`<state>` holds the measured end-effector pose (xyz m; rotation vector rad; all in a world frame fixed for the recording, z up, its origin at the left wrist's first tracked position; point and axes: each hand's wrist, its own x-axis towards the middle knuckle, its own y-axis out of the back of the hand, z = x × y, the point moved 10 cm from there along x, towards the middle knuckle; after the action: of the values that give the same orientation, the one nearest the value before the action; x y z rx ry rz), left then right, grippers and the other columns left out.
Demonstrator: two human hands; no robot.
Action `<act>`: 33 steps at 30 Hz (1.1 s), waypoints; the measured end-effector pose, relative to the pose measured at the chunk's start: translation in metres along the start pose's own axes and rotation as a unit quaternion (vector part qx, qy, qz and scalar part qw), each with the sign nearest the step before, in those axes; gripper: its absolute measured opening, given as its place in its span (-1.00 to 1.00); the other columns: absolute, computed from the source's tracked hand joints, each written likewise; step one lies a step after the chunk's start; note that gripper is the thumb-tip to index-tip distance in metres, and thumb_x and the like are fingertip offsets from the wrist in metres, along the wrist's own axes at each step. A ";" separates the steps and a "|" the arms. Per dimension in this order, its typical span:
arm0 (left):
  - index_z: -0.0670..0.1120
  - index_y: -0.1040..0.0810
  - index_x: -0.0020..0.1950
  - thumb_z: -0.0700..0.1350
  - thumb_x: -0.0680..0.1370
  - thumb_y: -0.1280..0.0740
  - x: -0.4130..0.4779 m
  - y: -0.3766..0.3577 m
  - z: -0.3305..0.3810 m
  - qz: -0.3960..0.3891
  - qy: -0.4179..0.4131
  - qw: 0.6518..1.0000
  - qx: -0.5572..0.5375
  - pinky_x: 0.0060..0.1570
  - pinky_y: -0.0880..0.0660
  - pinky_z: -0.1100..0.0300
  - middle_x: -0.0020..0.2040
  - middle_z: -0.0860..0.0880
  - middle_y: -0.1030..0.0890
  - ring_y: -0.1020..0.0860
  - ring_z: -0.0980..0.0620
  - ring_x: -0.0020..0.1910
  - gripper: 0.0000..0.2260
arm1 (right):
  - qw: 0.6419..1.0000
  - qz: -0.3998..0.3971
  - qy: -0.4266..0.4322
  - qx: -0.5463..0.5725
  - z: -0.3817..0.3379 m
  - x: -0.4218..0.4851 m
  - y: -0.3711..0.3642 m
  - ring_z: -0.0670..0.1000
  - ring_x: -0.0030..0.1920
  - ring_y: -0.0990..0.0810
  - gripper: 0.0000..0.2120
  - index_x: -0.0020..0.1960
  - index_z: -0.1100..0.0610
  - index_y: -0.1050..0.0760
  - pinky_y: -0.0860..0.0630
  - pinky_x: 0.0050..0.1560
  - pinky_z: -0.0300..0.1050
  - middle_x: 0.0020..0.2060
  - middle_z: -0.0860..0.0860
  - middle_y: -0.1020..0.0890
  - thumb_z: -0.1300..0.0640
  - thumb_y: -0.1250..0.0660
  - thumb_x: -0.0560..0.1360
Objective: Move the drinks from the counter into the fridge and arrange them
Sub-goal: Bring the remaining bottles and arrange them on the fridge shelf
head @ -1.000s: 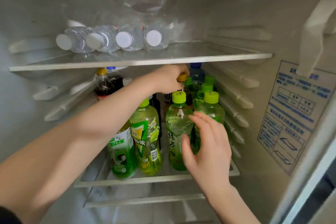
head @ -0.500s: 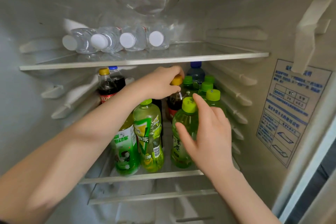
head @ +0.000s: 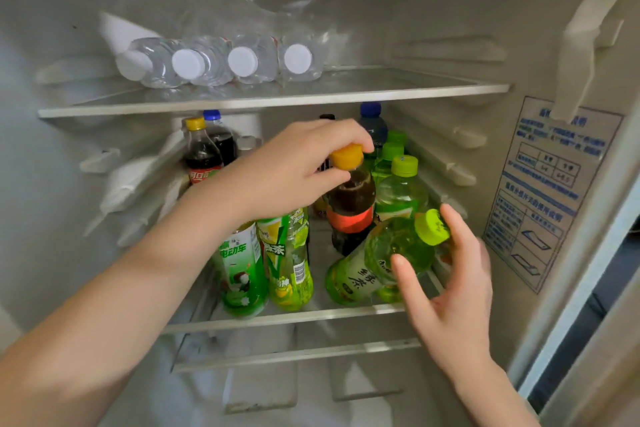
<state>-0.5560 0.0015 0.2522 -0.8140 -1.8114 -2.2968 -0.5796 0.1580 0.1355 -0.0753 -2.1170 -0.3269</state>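
Head view: left hand (head: 294, 170) pinches the dark cola bottle (head: 351, 208) by its round yellow cap (head: 347, 157); right hand (head: 453, 291) grips the translucent green bottle (head: 381, 263), newly tilted.

Upper left of frame: water bottles (head: 242, 61) clear, caps white.
Centre: cola bottle (head: 350, 204), orange-yellow cap, dark brown liquid, red label band.
Lower right of centre: tilted tea bottle (head: 398, 250), lime-green cap, pale green liquid, green label with dark characters.
Lower centre: green-label bottle (head: 242, 274), green and white, white characters; beside it, iced tea bottle (head: 289, 263), yellow-green label.
Left of centre: second cola bottle (head: 202, 158), yellow cap, red label.
Right edge: sticker (head: 547, 191) white, blue print.
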 end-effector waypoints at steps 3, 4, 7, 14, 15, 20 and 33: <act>0.04 -0.44 0.26 -0.18 0.55 -0.32 -0.019 0.008 0.016 0.041 -0.049 0.998 -0.011 0.01 -0.46 0.31 0.13 0.16 -0.46 -0.48 0.14 0.07 -0.69 | 1.000 0.011 0.003 -0.010 0.002 -0.003 0.005 -0.29 0.21 -0.32 -0.38 0.42 0.08 -0.25 -0.27 0.21 -0.45 0.17 -0.37 -0.32 -0.10 -0.31 0.43; 0.04 -0.45 0.26 -0.19 0.54 -0.32 -0.024 0.015 0.017 0.065 -0.052 0.996 -0.018 0.01 -0.46 0.35 0.13 0.18 -0.46 -0.47 0.18 0.07 -0.69 | 1.000 0.012 0.001 -0.014 0.003 -0.003 0.006 -0.26 0.20 -0.34 -0.38 0.42 0.09 -0.26 -0.28 0.21 -0.42 0.16 -0.33 -0.33 -0.10 -0.31 0.43; 0.10 -0.44 0.24 -0.16 0.52 -0.33 -0.036 0.042 0.016 0.120 -0.039 0.990 -0.058 0.01 -0.52 0.26 0.07 0.26 -0.47 -0.50 0.21 0.07 -0.68 | 1.000 0.008 -0.009 -0.022 0.004 0.002 0.006 -0.14 0.17 -0.39 -0.38 0.42 0.11 -0.27 -0.36 0.19 -0.26 0.15 -0.28 -0.35 -0.11 -0.30 0.44; 0.23 -0.43 0.18 -0.03 0.49 -0.28 -0.077 0.091 -0.005 0.178 0.030 0.971 -0.155 -0.09 -0.58 -0.19 0.08 0.03 -0.56 -0.55 -0.02 0.13 -0.71 | 0.996 -0.045 0.022 -0.073 -0.019 0.015 -0.015 0.02 0.04 -0.45 -0.39 0.38 0.18 -0.30 -0.30 0.03 -0.26 0.04 0.01 -0.52 -0.09 -0.30 0.44; 0.26 -0.43 0.17 -0.04 0.49 -0.28 -0.084 0.096 -0.009 0.190 0.039 0.966 -0.170 -0.12 -0.61 -0.14 0.07 0.01 -0.56 -0.55 0.00 0.12 -0.70 | 0.994 -0.056 0.029 -0.085 -0.022 0.018 -0.020 0.03 0.02 -0.45 -0.39 0.38 0.19 -0.31 -0.28 0.02 -0.27 0.04 0.05 -0.54 -0.09 -0.31 0.44; 0.29 -0.47 0.12 -0.02 0.43 -0.32 -0.115 0.107 -0.024 0.208 0.072 0.941 -0.257 -0.21 -0.63 0.07 0.03 0.04 -0.58 -0.58 0.05 0.07 -0.70 | 0.981 -0.114 0.083 -0.131 -0.044 0.025 -0.047 0.09 0.00 -0.47 -0.40 0.38 0.19 -0.34 -0.29 -0.03 -0.22 0.01 0.07 -0.58 -0.02 -0.37 0.43; 0.25 -0.42 0.10 0.08 0.43 -0.25 -0.164 0.096 -0.069 0.191 0.214 0.957 -0.043 -0.16 -0.48 0.10 -0.03 0.20 -0.55 -0.52 0.10 -0.10 -0.75 | 0.966 -0.155 0.069 -0.197 -0.043 0.054 -0.096 0.16 -0.02 -0.48 -0.39 0.45 0.13 -0.24 -0.38 -0.26 -0.05 -0.27 0.01 -0.51 -0.04 -0.33 0.49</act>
<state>-0.4014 -0.1291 0.2494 -0.5557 -1.2554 -2.1011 -0.5908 0.0502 0.1833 0.0463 -1.8978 -0.9120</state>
